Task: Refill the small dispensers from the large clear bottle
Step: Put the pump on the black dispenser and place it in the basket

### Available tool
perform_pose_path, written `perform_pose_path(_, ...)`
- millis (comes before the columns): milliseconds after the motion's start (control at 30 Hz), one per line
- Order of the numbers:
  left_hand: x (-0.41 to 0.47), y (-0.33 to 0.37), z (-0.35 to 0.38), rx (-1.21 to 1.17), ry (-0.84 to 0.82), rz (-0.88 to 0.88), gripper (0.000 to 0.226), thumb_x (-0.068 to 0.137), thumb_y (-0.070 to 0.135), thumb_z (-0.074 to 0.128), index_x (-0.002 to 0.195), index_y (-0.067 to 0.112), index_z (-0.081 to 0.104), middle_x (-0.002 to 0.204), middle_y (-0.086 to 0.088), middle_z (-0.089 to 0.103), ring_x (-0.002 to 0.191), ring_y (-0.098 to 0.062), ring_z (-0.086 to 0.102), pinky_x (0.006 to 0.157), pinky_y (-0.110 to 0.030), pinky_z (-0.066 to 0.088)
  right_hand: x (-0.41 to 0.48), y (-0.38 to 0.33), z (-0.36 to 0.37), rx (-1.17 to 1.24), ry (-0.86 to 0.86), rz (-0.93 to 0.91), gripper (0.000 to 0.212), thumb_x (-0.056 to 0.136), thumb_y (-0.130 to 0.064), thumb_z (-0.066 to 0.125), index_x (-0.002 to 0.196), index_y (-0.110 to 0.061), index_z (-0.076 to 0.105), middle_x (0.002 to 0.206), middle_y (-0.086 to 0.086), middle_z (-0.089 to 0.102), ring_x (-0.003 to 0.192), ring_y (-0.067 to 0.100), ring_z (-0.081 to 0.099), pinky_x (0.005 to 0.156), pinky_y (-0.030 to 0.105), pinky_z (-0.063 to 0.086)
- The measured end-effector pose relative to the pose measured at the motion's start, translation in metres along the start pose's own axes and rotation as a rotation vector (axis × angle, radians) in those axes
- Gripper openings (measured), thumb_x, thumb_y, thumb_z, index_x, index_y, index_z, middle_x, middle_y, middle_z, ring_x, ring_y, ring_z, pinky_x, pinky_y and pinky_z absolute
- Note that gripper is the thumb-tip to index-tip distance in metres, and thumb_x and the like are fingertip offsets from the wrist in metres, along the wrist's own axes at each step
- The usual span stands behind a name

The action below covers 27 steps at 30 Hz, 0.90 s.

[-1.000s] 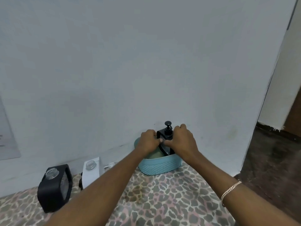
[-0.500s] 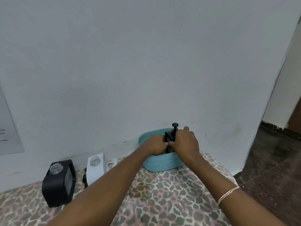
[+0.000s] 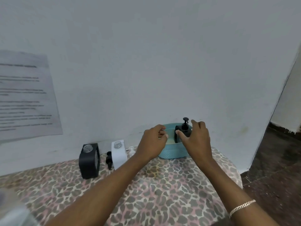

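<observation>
Pale wall fills most of the frame, with a printed sheet stuck to it at left; text too blurred to read. Below it sits the desk under a leopard-print cover, and dark floor shows past its right edge. Both forearms reach forward over the desk; a chain bracelet is on the right wrist. Teal basket sits at the back of the desk, against the wall. Inside it, on the right side, a black dispenser stands upright with its black pump head on. Right hand is over the basket with fingers spread and released; the thumb tip is at the dispenser's front face, but I can't tell if it's actually touching. Left hand is loosely curled at the basket's left rim, nothing gripped. Left of the basket, well apart from it, a second black dispenser and a white dispenser stand side by side, both with necks uncapped. A loose black pump lies between them, and a white pump lies just right of the white dispenser. Blurred clear object in the bottom-left corner; can't tell what it is.
</observation>
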State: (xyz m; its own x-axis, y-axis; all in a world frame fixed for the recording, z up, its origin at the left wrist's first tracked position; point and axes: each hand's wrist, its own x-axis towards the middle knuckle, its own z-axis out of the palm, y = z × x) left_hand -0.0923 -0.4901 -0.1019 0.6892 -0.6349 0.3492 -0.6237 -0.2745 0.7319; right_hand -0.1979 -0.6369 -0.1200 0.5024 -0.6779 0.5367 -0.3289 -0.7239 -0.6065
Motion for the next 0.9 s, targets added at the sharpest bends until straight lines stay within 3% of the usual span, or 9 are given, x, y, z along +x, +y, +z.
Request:
perform_pose_path(133,-0.049,-0.002,-0.031,-0.069,0.097,-0.042,0.033,0.101,0.023,0.066,0.133,0.021,0.067,0.116,0.008,0.071,0.101,0.004,0.067,0.079,0.000,0.048,-0.035,-0.029,-0.009,0.093,-0.024,-0.055,0.068,0.092,-0.044,0.077,0.146,-0.010,0.053,0.128,0.008,0.056,0.119,0.028,0.056,0.094,0.040,0.053)
perform_pose_path(267,-0.095,-0.004,-0.060,-0.077,0.183,-0.066,0.032,0.101,0.021,0.067,0.133,0.022,0.067,0.117,0.011,0.071,0.103,0.008,0.066,0.081,0.000,0.047,-0.070,-0.064,-0.009,0.191,-0.112,-0.090,0.071,0.093,-0.046,0.076,0.149,-0.008,0.052,0.139,0.009,0.054,0.128,0.028,0.055,0.102,0.045,0.053)
perform_pose_path(367,-0.128,-0.005,-0.083,-0.062,0.252,-0.075,0.034,0.101,0.021,0.068,0.135,0.020,0.066,0.122,0.007,0.073,0.108,0.002,0.068,0.088,-0.008,0.053,-0.095,-0.090,-0.004,0.254,-0.163,-0.126,0.073,0.093,-0.047,0.076,0.150,-0.009,0.051,0.135,0.006,0.054,0.124,0.024,0.057,0.099,0.044,0.053)
perform_pose_path(533,-0.182,-0.012,-0.120,-0.052,0.351,-0.080,0.038,0.101,0.022,0.070,0.138,0.020,0.065,0.123,0.008,0.073,0.109,0.010,0.066,0.087,-0.004,0.050,-0.133,-0.132,0.011,0.342,-0.238,-0.179,0.073,0.093,-0.050,0.075,0.150,-0.012,0.052,0.134,0.004,0.057,0.120,0.022,0.060,0.097,0.046,0.056)
perform_pose_path(733,-0.246,-0.025,-0.158,0.070,0.513,-0.044,0.035,0.101,0.023,0.070,0.136,0.019,0.067,0.117,0.011,0.073,0.107,0.007,0.067,0.087,-0.008,0.053,-0.172,-0.178,0.046,0.353,-0.352,-0.275,0.070,0.095,-0.051,0.073,0.150,-0.012,0.052,0.135,0.003,0.058,0.117,0.019,0.061,0.093,0.036,0.054)
perform_pose_path(900,-0.293,-0.039,-0.183,0.274,0.732,0.074,0.023,0.099,0.011,0.071,0.122,0.013,0.068,0.100,0.012,0.067,0.092,0.000,0.067,0.076,-0.012,0.053,-0.188,-0.209,0.081,0.307,-0.432,-0.261,0.060,0.096,-0.047,0.073,0.140,-0.010,0.055,0.131,0.005,0.055,0.113,0.023,0.061,0.082,0.026,0.042)
